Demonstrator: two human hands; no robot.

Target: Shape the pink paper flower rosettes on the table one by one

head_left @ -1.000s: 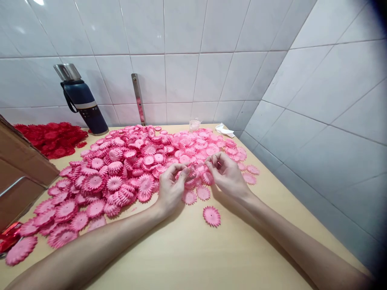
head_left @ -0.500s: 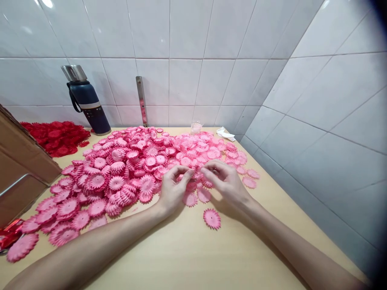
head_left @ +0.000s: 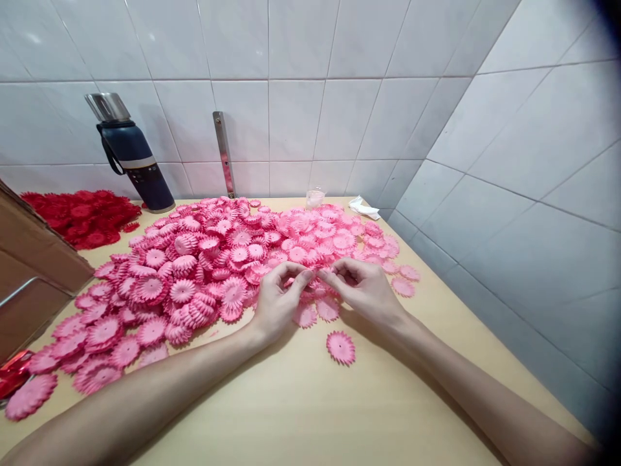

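My left hand [head_left: 281, 301] and my right hand [head_left: 372, 292] meet fingertip to fingertip over the front of a pile of pink flower-shaped discs [head_left: 184, 291]. Thumb and index finger of each hand are pinched together. Whatever lies between the fingertips is tiny and blends with the pink behind it, so I cannot make it out. Just below the hands, a single pink disc [head_left: 340, 348] with a jagged rim and a dark centre hole lies flat on the table [head_left: 272, 414]. More discs lie under and around my fingers.
At the back left stand a dark blue flask [head_left: 138, 165] and a heap of red discs [head_left: 82, 217]. A cardboard box [head_left: 41, 272] edges the left side, with a shiny red wrapper [head_left: 14, 372] below. A clear cup [head_left: 315, 197] and white tissue [head_left: 363, 208] sit near the tiled wall.
My right hand's fingertips have moved left to meet my left hand's, closing the small gap between them. The view has shifted slightly; the discs appear to lie as before.
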